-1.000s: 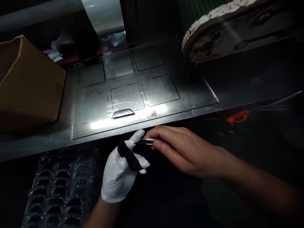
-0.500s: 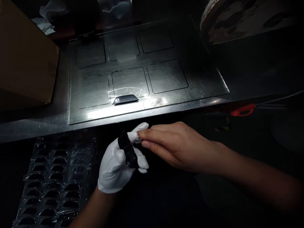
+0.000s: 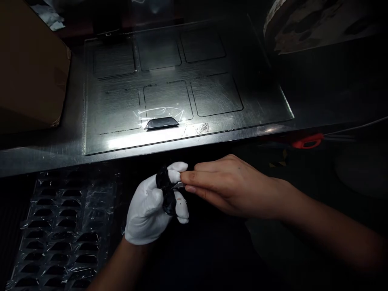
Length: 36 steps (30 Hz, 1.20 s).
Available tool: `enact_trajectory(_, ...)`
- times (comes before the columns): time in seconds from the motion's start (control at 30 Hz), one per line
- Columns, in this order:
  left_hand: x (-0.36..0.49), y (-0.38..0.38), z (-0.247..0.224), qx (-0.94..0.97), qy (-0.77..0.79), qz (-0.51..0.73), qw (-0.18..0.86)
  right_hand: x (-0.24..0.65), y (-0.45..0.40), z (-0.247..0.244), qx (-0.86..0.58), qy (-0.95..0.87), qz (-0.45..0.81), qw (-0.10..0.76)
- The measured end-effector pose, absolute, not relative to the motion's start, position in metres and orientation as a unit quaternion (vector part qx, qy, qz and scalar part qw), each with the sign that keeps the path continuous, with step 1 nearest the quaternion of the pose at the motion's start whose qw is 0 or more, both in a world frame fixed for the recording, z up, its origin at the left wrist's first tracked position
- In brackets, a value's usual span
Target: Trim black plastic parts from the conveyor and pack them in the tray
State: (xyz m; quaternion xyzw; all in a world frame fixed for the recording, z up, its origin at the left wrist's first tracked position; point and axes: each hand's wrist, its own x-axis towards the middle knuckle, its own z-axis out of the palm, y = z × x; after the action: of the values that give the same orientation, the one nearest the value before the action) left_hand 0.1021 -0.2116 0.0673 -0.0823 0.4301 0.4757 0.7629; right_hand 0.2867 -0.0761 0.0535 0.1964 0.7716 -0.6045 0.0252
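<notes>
lower centre of frame: left hand (image 3: 148,212), in smooth white fabric glove, pinches a small glossy black piece (image 3: 169,203) between thumb and fingers; bare right hand (image 3: 230,186), fingertips pressed together, pinches a slim pointed blade (image 3: 178,185), tip at the piece's middle. above, a scratched transparent sheet (image 3: 257,101) with rounded dark outlines bears a black trapezoid (image 3: 162,123) near its lower edge. both hands are below the brushed-metal bench's (image 3: 54,149) front edge, a narrow dark gap between, film-wrapped dark pieces (image 3: 62,245) at lower left.
</notes>
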Motion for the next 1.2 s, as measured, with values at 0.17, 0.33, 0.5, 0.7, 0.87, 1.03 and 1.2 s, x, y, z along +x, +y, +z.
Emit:
enact_trajectory(0.17, 0.102, -0.213, 0.067, -0.114, 0.436, 0.485, 0.750, 0.285, -0.078, 0.055, 0.191, 0.765, -0.614, 0.035)
enact_trajectory(0.33, 0.101, -0.216, 0.066, -0.141, 0.443, 0.486, 0.741, 0.283, -0.081, 0.055, 0.188, 0.744, -0.640, 0.044)
enact_trajectory(0.5, 0.098, -0.212, 0.065, -0.127, 0.423, 0.518, 0.733, 0.286, -0.073, 0.057, 0.240, 0.688, -0.685, -0.026)
enact_trajectory(0.7, 0.095, -0.203, 0.071, -0.113, 0.487, 0.475, 0.724, 0.286, -0.044, 0.063, 0.291, 0.735, -0.613, -0.010)
enact_trajectory(0.87, 0.097, -0.197, 0.081, -0.140, 0.503, 0.442, 0.730, 0.273, -0.030, 0.066, 0.218, 0.824, -0.522, 0.026)
enact_trajectory(1.03, 0.098, -0.196, 0.085, -0.134, 0.517, 0.430, 0.728, 0.264, -0.027, 0.070, 0.192, 0.849, -0.486, 0.080)
enact_trajectory(1.2, 0.099, -0.197, 0.085, -0.130, 0.563, 0.383, 0.721, 0.263, -0.029, 0.069, 0.182, 0.867, -0.450, 0.109)
